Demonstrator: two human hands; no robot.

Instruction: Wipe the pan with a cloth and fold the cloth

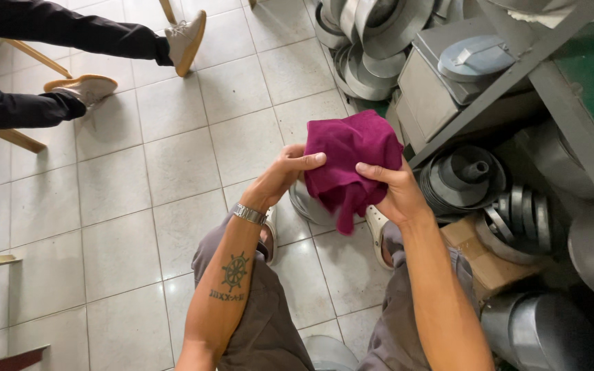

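Seated, knees up in grey trousers, and both hands are raised over the tiled floor [173, 172]. The left hand [283, 175] has its fingers closed on one edge of the magenta cloth [352, 161]; the right hand [397, 192] pinches the other side from beneath, thumb pressed flat on top. A loose tail hangs down between the wrists. There's the risk: only bunched folds are held, so the cloth could slip onto the floor. Beyond, stacked grey metal pans [469, 178] crowd under a shelf frame [517, 69]. Farther left, another person's shoes [187, 38].

Crumpled magenta cloth [349, 161] bunched, one corner hanging down.
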